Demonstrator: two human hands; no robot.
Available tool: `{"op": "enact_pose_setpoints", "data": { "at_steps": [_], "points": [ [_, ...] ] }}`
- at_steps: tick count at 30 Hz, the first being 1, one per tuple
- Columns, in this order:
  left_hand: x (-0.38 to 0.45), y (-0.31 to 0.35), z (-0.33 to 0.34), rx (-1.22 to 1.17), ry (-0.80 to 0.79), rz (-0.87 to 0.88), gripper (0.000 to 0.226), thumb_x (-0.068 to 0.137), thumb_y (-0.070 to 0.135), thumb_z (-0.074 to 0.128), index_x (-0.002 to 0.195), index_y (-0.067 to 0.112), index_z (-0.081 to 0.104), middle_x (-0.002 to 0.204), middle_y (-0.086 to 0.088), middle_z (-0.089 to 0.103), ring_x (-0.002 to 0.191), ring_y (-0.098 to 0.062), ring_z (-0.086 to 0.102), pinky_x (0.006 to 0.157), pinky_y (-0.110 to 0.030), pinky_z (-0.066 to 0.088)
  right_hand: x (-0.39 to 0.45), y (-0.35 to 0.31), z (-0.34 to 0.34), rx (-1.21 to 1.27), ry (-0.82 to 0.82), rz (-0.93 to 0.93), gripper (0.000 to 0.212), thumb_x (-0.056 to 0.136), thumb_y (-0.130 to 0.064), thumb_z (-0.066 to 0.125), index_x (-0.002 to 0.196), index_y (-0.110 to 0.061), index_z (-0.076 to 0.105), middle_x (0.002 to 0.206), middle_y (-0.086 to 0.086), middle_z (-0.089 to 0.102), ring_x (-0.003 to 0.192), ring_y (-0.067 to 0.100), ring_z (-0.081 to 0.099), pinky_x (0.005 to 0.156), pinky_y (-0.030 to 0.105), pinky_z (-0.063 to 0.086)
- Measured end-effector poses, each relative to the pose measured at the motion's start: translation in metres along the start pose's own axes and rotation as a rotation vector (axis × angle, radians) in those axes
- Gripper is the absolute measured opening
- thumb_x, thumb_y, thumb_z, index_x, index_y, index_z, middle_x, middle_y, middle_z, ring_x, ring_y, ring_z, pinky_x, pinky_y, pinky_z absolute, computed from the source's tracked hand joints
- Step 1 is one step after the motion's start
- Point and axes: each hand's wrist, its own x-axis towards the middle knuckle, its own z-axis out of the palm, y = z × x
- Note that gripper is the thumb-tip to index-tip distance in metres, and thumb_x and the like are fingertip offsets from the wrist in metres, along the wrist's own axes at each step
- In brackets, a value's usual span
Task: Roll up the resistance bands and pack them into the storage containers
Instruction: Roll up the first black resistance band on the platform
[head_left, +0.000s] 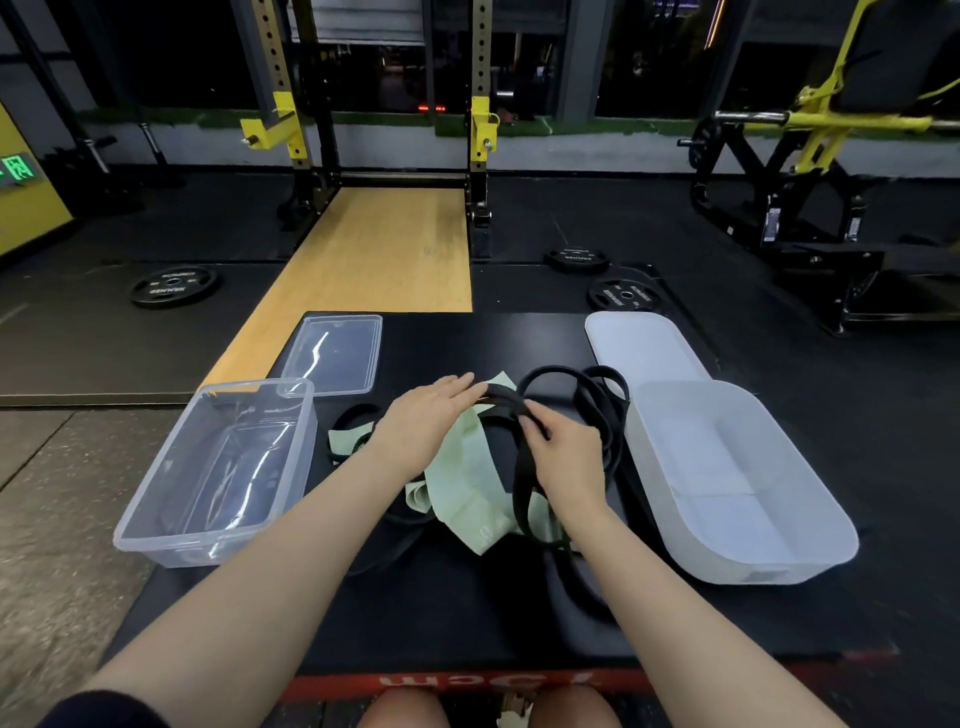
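Note:
A tangle of black resistance bands (587, 410) and a pale green flat band (467, 467) lies in the middle of a black platform (467, 623). My left hand (421, 421) lies flat with straight fingers, its fingertips on one end of a black band loop (506, 402). My right hand (563, 447) pinches the same loop a little to the right, and the band hangs down below it. An empty clear plastic container (171, 525) stands to the left. An empty white container (675, 499) with a divider stands to the right.
The clear lid (337, 353) lies behind the clear container, and the white lid (644, 343) behind the white one. Weight plates (174, 286) (626, 296) lie on the gym floor beyond. A squat rack (291, 119) and a yellow machine (810, 135) stand further back.

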Motion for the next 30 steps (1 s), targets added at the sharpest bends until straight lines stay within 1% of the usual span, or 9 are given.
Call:
{"op": "enact_pose_setpoints", "data": {
  "at_steps": [2, 4, 8, 11, 14, 17, 21, 25, 30],
  "points": [
    [0.004, 0.003, 0.008, -0.008, -0.041, -0.056, 0.081, 0.087, -0.013, 0.043, 0.149, 0.031, 0.015, 0.157, 0.006, 0.018, 0.141, -0.017, 0.027, 0.107, -0.031, 0.033, 0.004, 0.006, -0.010, -0.040, 0.031, -0.001, 0.032, 0.096, -0.021, 0.052, 0.126, -0.019, 0.061, 0.113, 0.002, 0.070, 0.099, 0.021, 0.065, 0.091, 0.031, 0.047],
    [0.008, 0.014, 0.011, -0.049, -0.030, -0.068, 0.075, 0.086, -0.010, 0.045, 0.146, 0.030, 0.026, 0.149, 0.006, 0.036, 0.126, -0.019, 0.045, 0.096, -0.033, 0.042, 0.007, 0.011, -0.020, -0.043, 0.063, 0.010, 0.033, 0.097, -0.020, 0.049, 0.128, -0.024, 0.059, 0.116, 0.003, 0.068, 0.090, 0.016, 0.063, 0.089, 0.030, 0.048],
    [0.027, 0.038, 0.007, 0.072, -0.079, -0.105, 0.031, 0.089, 0.002, 0.045, 0.111, 0.021, 0.057, 0.092, 0.000, 0.059, 0.078, -0.024, 0.051, 0.062, -0.031, 0.037, 0.013, 0.025, -0.042, -0.065, 0.126, 0.062, 0.033, 0.099, -0.019, 0.045, 0.128, -0.024, 0.060, 0.114, 0.008, 0.068, 0.093, 0.022, 0.062, 0.075, 0.018, 0.039],
    [0.046, 0.045, 0.010, -0.062, -0.047, -0.200, 0.030, 0.091, 0.006, 0.042, 0.108, 0.022, 0.062, 0.099, -0.002, 0.064, 0.086, -0.028, 0.060, 0.069, -0.031, 0.044, 0.016, 0.038, -0.054, -0.248, 0.126, 0.072, 0.035, 0.098, -0.016, 0.043, 0.129, -0.023, 0.059, 0.123, 0.003, 0.065, 0.101, 0.026, 0.061, 0.078, 0.028, 0.040],
    [0.057, 0.050, 0.021, -0.402, -0.215, -0.203, 0.039, 0.088, 0.004, 0.046, 0.121, 0.020, 0.057, 0.116, -0.007, 0.063, 0.103, -0.026, 0.060, 0.087, -0.035, 0.050, 0.018, 0.047, -0.060, -0.546, -0.007, 0.054, 0.039, 0.096, -0.008, 0.039, 0.131, -0.017, 0.053, 0.134, 0.001, 0.054, 0.117, 0.023, 0.053, 0.076, 0.029, 0.040],
    [0.053, 0.054, 0.037, -0.367, -0.407, -0.152, 0.060, 0.085, 0.008, 0.055, 0.140, 0.024, 0.039, 0.135, -0.007, 0.051, 0.121, -0.025, 0.051, 0.097, -0.035, 0.045, 0.019, 0.051, -0.058, -0.712, -0.117, -0.037, 0.048, 0.091, 0.000, 0.040, 0.138, -0.009, 0.039, 0.142, 0.007, 0.042, 0.129, 0.026, 0.039, 0.094, 0.032, 0.038],
    [0.046, 0.056, 0.049, -0.190, -0.523, -0.156, 0.064, 0.084, 0.040, 0.064, 0.141, 0.031, 0.037, 0.131, 0.001, 0.053, 0.120, -0.021, 0.051, 0.092, -0.032, 0.044, 0.024, 0.058, -0.046, -0.745, -0.199, -0.136, 0.070, 0.089, 0.001, 0.040, 0.151, -0.012, 0.011, 0.158, 0.013, 0.014, 0.146, 0.028, 0.011, 0.118, 0.039, 0.015],
    [0.044, 0.058, 0.052, -0.048, -0.394, -0.131, 0.028, 0.091, 0.039, 0.054, 0.110, 0.020, 0.061, 0.109, -0.004, 0.064, 0.104, -0.025, 0.058, 0.079, -0.032, 0.044, 0.024, 0.062, -0.033, -0.770, -0.106, -0.263, 0.067, 0.083, -0.009, 0.055, 0.146, -0.009, 0.033, 0.151, 0.015, 0.033, 0.140, 0.032, 0.031, 0.113, 0.046, 0.031],
    [0.058, 0.054, 0.046, -0.287, -0.163, -0.278, 0.027, 0.094, 0.034, 0.050, 0.097, 0.010, 0.062, 0.099, -0.012, 0.066, 0.096, -0.032, 0.060, 0.074, -0.034, 0.044, 0.021, 0.062, -0.028, -0.744, -0.020, -0.320, 0.060, 0.085, -0.025, 0.039, 0.143, -0.007, 0.039, 0.146, 0.011, 0.042, 0.135, 0.029, 0.040, 0.108, 0.045, 0.037]
  ]
}}
